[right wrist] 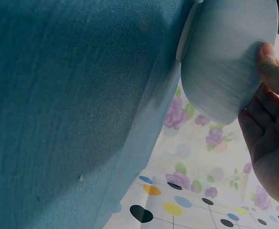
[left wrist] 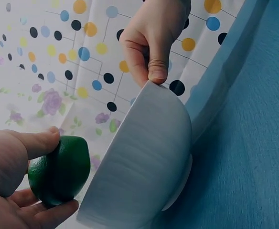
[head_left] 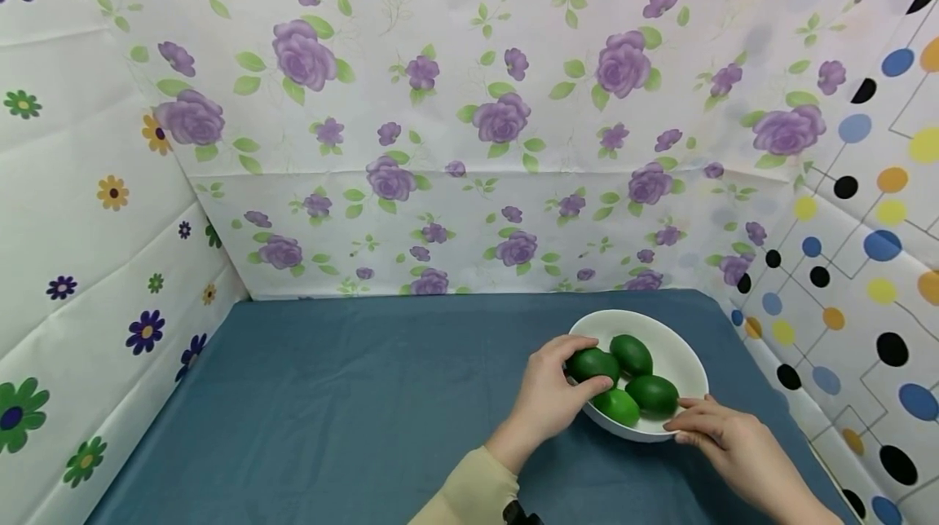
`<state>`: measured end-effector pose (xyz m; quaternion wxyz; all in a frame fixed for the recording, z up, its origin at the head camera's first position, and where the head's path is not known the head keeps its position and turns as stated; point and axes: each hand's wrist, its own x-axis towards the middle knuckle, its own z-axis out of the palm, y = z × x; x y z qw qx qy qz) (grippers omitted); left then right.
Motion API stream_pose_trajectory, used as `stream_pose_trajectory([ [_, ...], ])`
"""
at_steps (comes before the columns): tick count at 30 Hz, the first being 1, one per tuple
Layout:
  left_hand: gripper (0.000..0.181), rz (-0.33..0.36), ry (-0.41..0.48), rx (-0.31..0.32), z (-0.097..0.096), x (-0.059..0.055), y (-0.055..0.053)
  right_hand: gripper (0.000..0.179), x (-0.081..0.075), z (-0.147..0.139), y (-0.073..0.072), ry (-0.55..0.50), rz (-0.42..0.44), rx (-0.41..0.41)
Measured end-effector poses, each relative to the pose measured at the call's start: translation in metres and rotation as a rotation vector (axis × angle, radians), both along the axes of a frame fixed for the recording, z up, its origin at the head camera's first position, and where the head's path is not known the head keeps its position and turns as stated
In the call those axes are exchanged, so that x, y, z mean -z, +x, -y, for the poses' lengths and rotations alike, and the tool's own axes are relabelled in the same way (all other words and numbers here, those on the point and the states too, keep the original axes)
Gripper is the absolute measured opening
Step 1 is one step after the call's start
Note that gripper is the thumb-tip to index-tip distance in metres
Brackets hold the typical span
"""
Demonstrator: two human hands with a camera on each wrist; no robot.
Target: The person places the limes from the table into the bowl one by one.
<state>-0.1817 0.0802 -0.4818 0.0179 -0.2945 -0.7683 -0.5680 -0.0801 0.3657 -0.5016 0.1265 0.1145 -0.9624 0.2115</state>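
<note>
A white bowl stands at the right of the blue cloth. My left hand grips a dark green, avocado-like fruit between thumb and fingers, at the bowl's left rim. In the left wrist view this fruit is just above the rim. Two more dark green fruits and a brighter green lime lie inside the bowl. My right hand pinches the bowl's near right rim, its thumb on the outer wall and its other fingertips at the rim.
The blue cloth covers the tabletop. A floral sheet hangs behind it, a daisy-print sheet at the left and a dotted sheet at the right, close to the bowl.
</note>
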Motion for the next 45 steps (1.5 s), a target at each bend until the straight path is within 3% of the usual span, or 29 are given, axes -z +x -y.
stream_pose_trajectory([
  [9, 0.047, -0.012, -0.051, 0.014, -0.016, 0.003, 0.001, 0.029, 0.002, 0.001, -0.001, -0.005, -0.004, -0.005],
  [16, 0.049, -0.063, -0.181, -0.027, -0.031, 0.004, -0.002, 0.032, 0.001, 0.001, 0.0, 0.008, -0.005, 0.005],
  [24, 0.049, -0.051, -0.295, -0.082, -0.044, 0.006, -0.004, 0.03, 0.002, 0.001, 0.0, -0.003, 0.008, 0.004],
  [37, 0.05, -0.051, -0.372, -0.11, -0.054, 0.007, -0.003, 0.03, 0.003, 0.001, 0.001, 0.007, -0.01, 0.005],
  [45, 0.056, -0.12, -0.485, -0.076, -0.054, 0.008, -0.003, 0.031, 0.003, 0.001, 0.0, 0.011, -0.022, 0.004],
])
